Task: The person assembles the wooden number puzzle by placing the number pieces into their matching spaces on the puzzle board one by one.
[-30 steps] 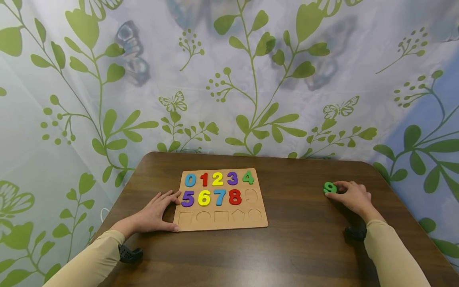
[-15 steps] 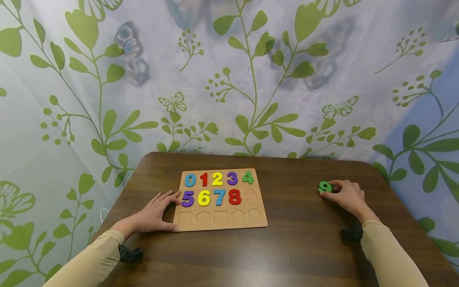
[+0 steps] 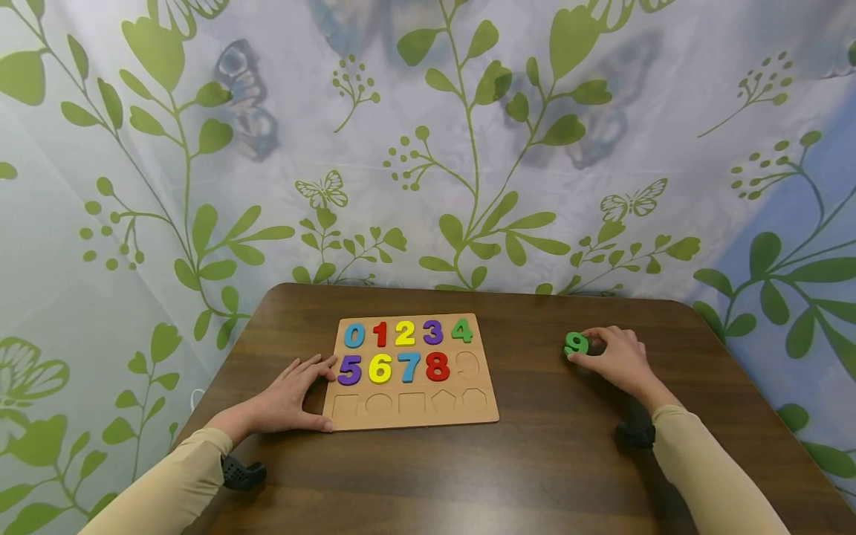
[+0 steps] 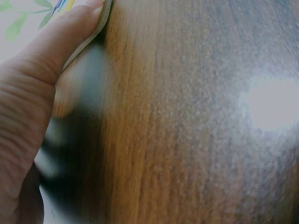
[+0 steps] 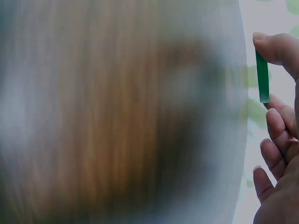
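Observation:
In the head view, my right hand [image 3: 622, 360] pinches a green wooden number 9 [image 3: 576, 343] between thumb and fingers, over the right half of the table. The right wrist view shows that green 9 [image 5: 262, 78] edge-on, thumb at one end and a fingertip at the other. My left hand [image 3: 284, 397] lies spread at the left side of a wooden number puzzle board [image 3: 417, 416]. Its thumb touches the lower left corner, and its index fingertip is close to the purple 5 [image 3: 349, 370]. In the left wrist view, the left thumb [image 4: 60, 37] lies along the board's edge.
Coloured numbers 0 to 8 sit in the board's upper two rows. A 9-shaped recess [image 3: 467, 365] ends the second row, above a row of bare shape outlines. Behind the brown table [image 3: 535, 461] hangs a leaf-patterned curtain [image 3: 428, 148].
My right hand has moved left across the table toward the board, carrying the green 9. The left hand and the board have stayed in place.

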`<state>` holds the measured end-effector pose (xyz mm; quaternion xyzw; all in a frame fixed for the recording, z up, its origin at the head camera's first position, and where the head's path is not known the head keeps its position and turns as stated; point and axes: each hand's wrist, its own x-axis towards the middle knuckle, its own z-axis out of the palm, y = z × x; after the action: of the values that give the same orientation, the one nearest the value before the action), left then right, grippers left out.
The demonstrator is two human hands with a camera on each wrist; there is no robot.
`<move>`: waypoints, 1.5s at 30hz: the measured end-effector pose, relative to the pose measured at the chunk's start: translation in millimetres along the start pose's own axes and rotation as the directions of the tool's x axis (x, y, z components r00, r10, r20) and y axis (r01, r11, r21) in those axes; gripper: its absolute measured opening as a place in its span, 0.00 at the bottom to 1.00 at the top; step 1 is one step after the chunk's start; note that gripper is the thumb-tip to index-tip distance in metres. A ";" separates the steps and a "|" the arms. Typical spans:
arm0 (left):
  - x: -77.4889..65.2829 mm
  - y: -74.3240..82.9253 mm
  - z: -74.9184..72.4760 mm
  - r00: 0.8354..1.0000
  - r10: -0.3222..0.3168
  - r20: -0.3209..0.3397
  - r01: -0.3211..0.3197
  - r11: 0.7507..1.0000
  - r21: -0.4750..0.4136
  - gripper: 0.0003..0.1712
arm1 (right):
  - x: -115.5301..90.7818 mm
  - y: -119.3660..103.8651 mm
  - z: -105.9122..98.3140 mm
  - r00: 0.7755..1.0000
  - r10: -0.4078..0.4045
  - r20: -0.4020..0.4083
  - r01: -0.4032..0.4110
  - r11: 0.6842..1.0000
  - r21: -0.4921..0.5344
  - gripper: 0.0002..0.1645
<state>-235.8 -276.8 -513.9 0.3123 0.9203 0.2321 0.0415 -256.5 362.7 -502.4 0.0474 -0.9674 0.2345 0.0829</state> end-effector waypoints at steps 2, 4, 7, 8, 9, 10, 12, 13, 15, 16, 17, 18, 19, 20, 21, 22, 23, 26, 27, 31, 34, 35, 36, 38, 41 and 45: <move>0.2 0.8 -0.4 1.000 0.003 0.001 -0.003 1.000 0.000 0.45 | 2.8 -7.1 3.8 1.000 -0.015 0.005 0.015 1.000 0.006 0.47; 0.4 1.3 -0.6 1.000 0.005 0.001 -0.005 1.000 -0.001 0.45 | 5.3 -15.0 7.7 0.999 -0.033 0.007 0.033 0.999 0.012 0.47; 0.8 2.1 -0.8 1.000 0.000 0.008 0.000 1.000 0.000 0.45 | 8.3 -26.5 14.2 0.998 -0.063 0.002 0.063 0.998 0.018 0.45; 1.0 2.2 -0.9 1.000 -0.001 0.009 0.001 1.000 -0.001 0.45 | 8.8 -30.6 16.1 0.997 -0.073 0.000 0.073 0.997 0.022 0.44; 1.0 2.2 -1.0 1.000 0.000 0.010 0.000 1.000 -0.002 0.45 | 9.1 -34.6 17.9 0.997 -0.084 -0.002 0.084 0.996 0.024 0.43; 1.2 2.2 -1.0 1.000 0.000 0.009 0.000 1.000 -0.001 0.45 | 9.3 -38.7 19.4 0.996 -0.094 -0.004 0.094 0.995 0.027 0.43; 1.4 1.7 -1.0 1.000 0.001 0.009 -0.001 1.000 0.000 0.45 | 10.1 -45.7 22.7 0.994 -0.108 -0.007 0.108 0.994 0.029 0.41; 1.4 1.4 -1.0 1.000 0.002 0.007 -0.002 1.000 0.001 0.45 | 10.3 -49.4 23.9 0.993 -0.116 -0.007 0.117 0.993 0.031 0.40; 1.7 0.7 -0.8 1.000 0.007 0.003 -0.007 1.000 0.003 0.45 | 10.8 -56.7 26.0 0.991 -0.134 -0.003 0.134 0.990 0.032 0.39; 1.8 0.5 -0.8 1.000 0.007 0.002 -0.007 1.000 0.005 0.45 | 11.2 -60.3 27.0 0.990 -0.141 0.000 0.141 0.989 0.034 0.39; 1.7 0.5 -0.8 1.000 0.008 0.002 -0.008 1.000 0.006 0.45 | 11.5 -63.6 28.4 0.989 -0.146 0.002 0.146 0.989 0.035 0.38; 1.8 0.3 -0.8 1.000 0.011 0.000 -0.011 1.000 0.005 0.45 | 11.8 -67.1 29.4 0.988 -0.153 0.008 0.153 0.987 0.038 0.37; 1.8 0.2 -0.8 1.000 0.012 0.000 -0.012 1.000 0.007 0.45 | 12.4 -70.4 30.7 0.987 -0.161 0.011 0.160 0.986 0.039 0.37; 1.8 0.2 -0.9 1.000 0.009 0.003 -0.009 1.000 0.008 0.45 | 12.7 -73.7 32.2 0.986 -0.167 0.013 0.166 0.985 0.040 0.36; 1.9 0.0 -0.9 1.000 0.004 0.006 -0.004 1.000 0.011 0.46 | 13.0 -76.9 33.7 0.985 -0.171 0.016 0.170 0.984 0.043 0.36; 1.9 -0.1 -0.8 1.000 -0.001 0.009 0.001 1.000 0.012 0.46 | 13.4 -80.2 35.2 0.984 -0.179 0.019 0.177 0.983 0.047 0.35; 1.9 -0.2 -0.8 1.000 -0.006 0.011 0.006 1.000 0.014 0.46 | 13.9 -83.3 36.9 0.982 -0.187 0.022 0.186 0.982 0.045 0.34; 2.0 -0.4 -0.5 1.000 -0.019 0.019 0.019 1.000 0.017 0.47 | 15.3 -92.3 41.8 0.976 -0.215 0.023 0.214 0.976 0.039 0.34; 2.0 -0.4 -0.3 1.000 -0.020 0.019 0.019 1.000 0.016 0.47 | 15.9 -95.2 43.5 0.974 -0.223 0.025 0.222 0.974 0.039 0.34; 1.5 0.0 -0.2 1.000 -0.019 0.018 0.018 1.000 0.012 0.47 | 17.1 -106.3 49.1 0.969 -0.246 0.032 0.245 0.969 0.035 0.34; 1.3 0.1 -0.2 1.000 -0.021 0.018 0.021 1.000 0.011 0.47 | 17.3 -114.6 52.3 0.965 -0.259 0.042 0.257 0.965 0.039 0.34; 1.2 0.0 -0.1 1.000 -0.022 0.018 0.021 1.000 0.013 0.47 | 17.2 -117.2 53.2 0.964 -0.264 0.046 0.262 0.964 0.041 0.34; 1.1 -0.1 0.0 1.000 -0.022 0.017 0.022 1.000 0.015 0.47 | 17.3 -119.6 54.3 0.962 -0.268 0.049 0.266 0.963 0.042 0.34; 0.7 -0.3 0.0 1.000 -0.020 0.014 0.019 1.000 0.015 0.47 | 17.8 -123.9 56.7 0.960 -0.275 0.057 0.273 0.961 0.040 0.33; 0.4 -0.4 0.0 1.000 -0.016 0.012 0.016 1.000 0.014 0.47 | 19.3 -129.2 60.3 0.958 -0.278 0.069 0.276 0.960 0.040 0.32; 1.0 -0.1 -0.1 1.000 -0.019 0.018 0.018 1.000 0.009 0.47 | 21.4 -135.3 64.5 0.956 -0.280 0.084 0.278 0.960 0.036 0.31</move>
<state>-236.7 -276.3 -513.8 0.3060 0.9237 0.2249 0.0507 -268.8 212.0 -494.7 0.1947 -0.9509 0.2295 0.0720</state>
